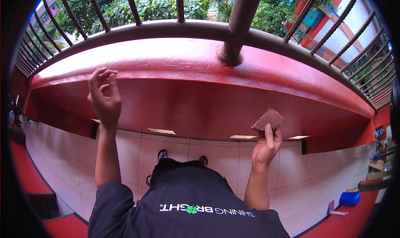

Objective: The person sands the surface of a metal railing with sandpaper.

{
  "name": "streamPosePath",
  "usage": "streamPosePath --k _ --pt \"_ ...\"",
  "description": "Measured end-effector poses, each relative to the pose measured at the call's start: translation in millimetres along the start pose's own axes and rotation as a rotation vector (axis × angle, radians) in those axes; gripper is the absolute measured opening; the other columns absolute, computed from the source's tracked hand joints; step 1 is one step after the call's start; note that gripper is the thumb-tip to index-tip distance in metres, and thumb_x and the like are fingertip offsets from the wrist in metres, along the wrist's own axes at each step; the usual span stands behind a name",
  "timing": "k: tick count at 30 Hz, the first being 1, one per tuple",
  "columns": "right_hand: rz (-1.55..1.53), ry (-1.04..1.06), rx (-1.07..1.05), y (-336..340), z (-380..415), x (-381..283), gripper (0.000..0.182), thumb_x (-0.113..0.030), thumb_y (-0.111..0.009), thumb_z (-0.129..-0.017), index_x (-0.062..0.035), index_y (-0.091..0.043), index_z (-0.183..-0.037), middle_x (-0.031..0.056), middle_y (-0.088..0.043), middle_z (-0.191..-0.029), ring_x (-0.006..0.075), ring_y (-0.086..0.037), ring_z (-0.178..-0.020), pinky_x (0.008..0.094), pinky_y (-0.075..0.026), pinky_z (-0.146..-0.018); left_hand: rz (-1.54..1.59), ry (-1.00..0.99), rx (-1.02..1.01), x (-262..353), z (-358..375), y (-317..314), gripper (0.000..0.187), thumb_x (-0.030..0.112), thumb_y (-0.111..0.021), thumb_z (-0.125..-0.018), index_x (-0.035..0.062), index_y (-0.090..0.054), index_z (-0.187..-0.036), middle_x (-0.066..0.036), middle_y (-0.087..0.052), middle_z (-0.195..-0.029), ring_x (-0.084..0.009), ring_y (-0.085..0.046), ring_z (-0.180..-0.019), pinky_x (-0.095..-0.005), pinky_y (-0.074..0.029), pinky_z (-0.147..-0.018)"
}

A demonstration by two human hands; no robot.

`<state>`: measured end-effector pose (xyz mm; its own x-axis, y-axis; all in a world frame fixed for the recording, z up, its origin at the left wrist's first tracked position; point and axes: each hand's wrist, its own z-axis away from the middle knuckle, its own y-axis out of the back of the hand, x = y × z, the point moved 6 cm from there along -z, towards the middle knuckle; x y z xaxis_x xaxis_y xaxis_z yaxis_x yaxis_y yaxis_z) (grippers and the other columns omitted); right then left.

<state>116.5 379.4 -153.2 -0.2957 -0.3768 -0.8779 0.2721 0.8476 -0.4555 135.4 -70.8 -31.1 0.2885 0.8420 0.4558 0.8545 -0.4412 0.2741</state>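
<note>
My left hand (106,94) is raised in front of the red ledge (166,57), its fingers loosely curled and apart with nothing in them. A small reddish-brown piece of sandpaper (268,118), folded and roughly square, is pinched between the thumb and fingers of my right hand (266,144). That hand is held before the ledge's lower red wall (191,109), palm side turned up, with part of the sheet hidden behind the thumb.
A brown metal railing (175,28) with upright bars runs along the ledge, its thick post (239,25) standing on the red surface. Pale floor tiles (216,150) lie under my feet. A blue container (350,198) is at the right, near a red bench edge. Plants grow beyond the bars.
</note>
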Motion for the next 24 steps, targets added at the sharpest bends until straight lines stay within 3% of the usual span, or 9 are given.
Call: streamPosePath --k 3,5,8,13,15,18,19,21,24 --pt "0.051 0.175 0.107 -16 -12 -20 0.025 -0.007 -0.057 -0.104 0.0061 -0.063 -0.125 0.0082 -0.066 -0.115 0.0147 -0.063 -0.101 0.0327 -0.054 -0.088 -0.206 0.006 -0.006 -56 -52 42 0.031 0.01 -0.069 -0.099 0.0048 -0.06 -0.128 -0.012 -0.072 -0.118 -0.0218 -0.071 -0.102 -0.0326 -0.058 -0.079" --pt "0.177 0.313 0.129 -35 -20 -30 0.028 -0.008 -0.056 -0.105 0.0061 -0.062 -0.129 0.0086 -0.067 -0.116 0.0148 -0.063 -0.1 0.0316 -0.052 -0.092 -0.455 -0.165 -0.045 -92 -86 59 0.04 0.019 -0.071 -0.099 0.0073 -0.058 -0.135 -0.011 -0.066 -0.131 -0.0266 -0.061 -0.125 -0.0417 -0.05 -0.102" --pt "0.325 0.432 0.185 -75 -25 -42 0.023 -0.012 -0.056 -0.106 0.0018 -0.063 -0.123 0.0074 -0.066 -0.109 0.0148 -0.063 -0.09 0.0283 -0.053 -0.073 -0.553 -0.354 -0.115 -133 -125 74 0.054 0.026 -0.074 -0.096 0.0044 -0.054 -0.141 -0.014 -0.054 -0.146 -0.0323 -0.048 -0.138 -0.0468 -0.035 -0.119" --pt "0.328 0.777 0.315 -146 -34 -55 0.027 -0.011 -0.059 -0.106 0.0023 -0.06 -0.129 0.0069 -0.066 -0.099 0.0113 -0.063 -0.076 0.0238 -0.053 -0.054 -0.606 -0.589 -0.298 -179 -157 73 0.077 0.029 -0.076 -0.093 0.0068 -0.039 -0.156 -0.016 -0.044 -0.158 -0.0354 -0.04 -0.146 -0.0489 -0.03 -0.122" --pt "0.396 0.775 0.409 -149 -61 -59 0.026 -0.01 -0.058 -0.105 0.0027 -0.064 -0.127 0.012 -0.072 -0.104 0.0168 -0.069 -0.079 0.03 -0.056 -0.058 -0.711 -0.646 -0.353 -193 -166 69 0.082 0.032 -0.079 -0.089 0.0065 -0.039 -0.157 -0.015 -0.044 -0.159 -0.035 -0.038 -0.147 -0.0485 -0.028 -0.123" --pt "0.836 0.964 0.291 -180 -94 -79 0.025 -0.004 -0.056 -0.102 0.0037 -0.071 -0.12 0.0245 -0.073 -0.114 0.0378 -0.074 -0.103 0.0416 -0.057 -0.081 -0.671 -0.713 -0.319 -188 -169 56 0.087 0.037 -0.082 -0.085 0.0042 -0.042 -0.155 -0.015 -0.045 -0.158 -0.0351 -0.039 -0.147 -0.0482 -0.029 -0.122" --pt "1.018 0.865 0.142 -192 -92 -82 0.029 -0.001 -0.055 -0.099 0.0016 -0.07 -0.124 0.0257 -0.071 -0.12 0.0405 -0.07 -0.11 0.0436 -0.058 -0.088 -0.639 -0.682 -0.344 -196 -170 49 0.089 0.036 -0.085 -0.081 0.0031 -0.043 -0.153 -0.017 -0.047 -0.156 -0.0367 -0.042 -0.145 -0.0495 -0.033 -0.12" --pt "1.134 1.078 0.02 -215 -80 -68 0.034 0.002 -0.054 -0.096 -0.0016 -0.068 -0.128 0.0226 -0.069 -0.125 0.0393 -0.068 -0.113 0.0467 -0.058 -0.093 -0.465 -0.571 -0.487 -180 -169 26 0.092 0.031 -0.089 -0.075 0.0018 -0.045 -0.151 -0.02 -0.051 -0.152 -0.04 -0.046 -0.142 -0.0502 -0.038 -0.118" --pt "1.242 0.808 0.019 -196 -113 -92 0.032 -0.006 -0.056 -0.099 -0.009 -0.067 -0.128 0.0203 -0.07 -0.12 0.0415 -0.068 -0.107 0.053 -0.057 -0.089 -0.306 -0.517 -0.518 -186 -180 10 0.097 0.027 -0.095 -0.066 0.0007 -0.048 -0.147 -0.023 -0.056 -0.146 -0.0437 -0.05 -0.139 -0.0494 -0.04 -0.116"
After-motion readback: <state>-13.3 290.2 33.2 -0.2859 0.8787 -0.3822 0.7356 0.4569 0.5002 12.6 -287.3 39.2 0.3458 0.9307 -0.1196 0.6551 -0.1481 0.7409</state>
